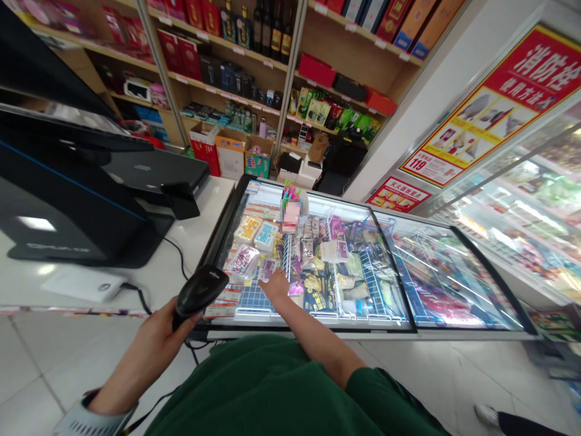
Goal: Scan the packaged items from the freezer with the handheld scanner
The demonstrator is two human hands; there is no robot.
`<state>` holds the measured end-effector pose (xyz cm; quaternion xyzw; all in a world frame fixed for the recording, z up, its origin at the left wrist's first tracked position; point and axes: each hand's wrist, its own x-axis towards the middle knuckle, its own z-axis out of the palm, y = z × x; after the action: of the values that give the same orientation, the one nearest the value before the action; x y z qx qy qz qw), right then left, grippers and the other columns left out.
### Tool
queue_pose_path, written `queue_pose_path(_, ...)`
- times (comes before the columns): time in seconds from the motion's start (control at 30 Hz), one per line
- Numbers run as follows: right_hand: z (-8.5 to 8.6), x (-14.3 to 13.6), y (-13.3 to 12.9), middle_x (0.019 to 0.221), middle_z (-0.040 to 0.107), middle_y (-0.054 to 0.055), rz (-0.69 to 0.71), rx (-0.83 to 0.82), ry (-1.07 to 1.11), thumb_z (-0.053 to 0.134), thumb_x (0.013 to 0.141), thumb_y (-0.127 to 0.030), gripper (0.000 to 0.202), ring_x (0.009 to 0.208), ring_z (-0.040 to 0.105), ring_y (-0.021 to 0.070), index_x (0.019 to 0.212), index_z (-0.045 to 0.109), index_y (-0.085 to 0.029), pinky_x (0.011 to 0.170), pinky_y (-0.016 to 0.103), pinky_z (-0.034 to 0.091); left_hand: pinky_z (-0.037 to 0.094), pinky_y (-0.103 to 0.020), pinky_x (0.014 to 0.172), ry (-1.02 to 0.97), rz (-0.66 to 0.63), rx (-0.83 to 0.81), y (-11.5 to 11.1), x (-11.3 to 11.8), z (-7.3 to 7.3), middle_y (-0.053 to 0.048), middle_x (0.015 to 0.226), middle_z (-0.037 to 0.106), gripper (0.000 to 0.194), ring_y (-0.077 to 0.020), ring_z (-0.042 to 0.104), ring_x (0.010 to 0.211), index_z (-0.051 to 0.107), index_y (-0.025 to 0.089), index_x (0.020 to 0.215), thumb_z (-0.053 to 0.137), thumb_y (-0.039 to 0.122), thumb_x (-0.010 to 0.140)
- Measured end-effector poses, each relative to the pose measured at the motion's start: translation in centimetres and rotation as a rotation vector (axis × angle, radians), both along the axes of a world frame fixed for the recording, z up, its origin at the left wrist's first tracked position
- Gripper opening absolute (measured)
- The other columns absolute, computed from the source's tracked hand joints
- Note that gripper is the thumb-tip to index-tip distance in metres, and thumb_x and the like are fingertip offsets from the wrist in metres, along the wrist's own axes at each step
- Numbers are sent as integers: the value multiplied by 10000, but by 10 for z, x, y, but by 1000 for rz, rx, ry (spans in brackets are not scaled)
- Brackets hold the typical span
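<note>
My left hand (157,339) is wrapped round the handle of a black barcode scanner (202,290), at the near left corner of a glass-topped freezer (313,324). Over the freezer's left part, my right hand (276,286) reaches out, its fingers at a small purple-and-white pack (267,268). Whether the fingers grip that pack is too small to tell. Beside it lie a clear pack with purple contents (245,260), a blue-and-white pack (265,236) and a yellow pack (248,229). Farther back on the freezer is a bundle of bright green and pink items (290,192).
On the white counter (181,248) at the left stand a black checkout machine (68,200) and a white power bank (84,284) with a cable. Stocked shelves (227,51) rise behind. A person's shoe (486,415) shows at the lower right.
</note>
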<state>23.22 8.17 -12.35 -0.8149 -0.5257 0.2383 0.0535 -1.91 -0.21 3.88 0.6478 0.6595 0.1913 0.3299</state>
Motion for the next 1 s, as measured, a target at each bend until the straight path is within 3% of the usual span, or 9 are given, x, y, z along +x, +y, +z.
queue_pose_path(0.3,-3,-1,8,1225,539,274,-2,15,1,707,678,-591,846,1049,618,357,1265,451,-38,862,463,510,528,-345,794,-35,-40,2,8,11,-1,-77,972,750,389,-296,682,940,574,203,1022,527,539,832)
queue_pose_path(0.53,-1,1,5,1228,541,246,5,22,17,717,682,-497,759,1041,617,345,1258,450,-81,845,444,508,524,-354,794,-12,-58,-26,11,14,0,-83,994,742,415,-289,677,947,561,197,1097,503,534,861)
queue_pose_path(0.7,7,27,-2,1229,538,225,-41,38,28,733,668,-433,714,1071,588,345,1236,473,-89,863,443,489,528,-332,783,-35,-85,37,16,18,-5,-87,1001,739,454,-273,686,943,565,198,1109,496,563,847)
queue_pose_path(1.0,24,78,-30,1151,544,152,-6,336,-129,693,708,-311,542,1082,518,301,1188,518,-129,964,432,390,535,-324,666,-13,-157,51,31,39,1,-90,882,750,423,-273,705,811,598,189,1020,508,544,809)
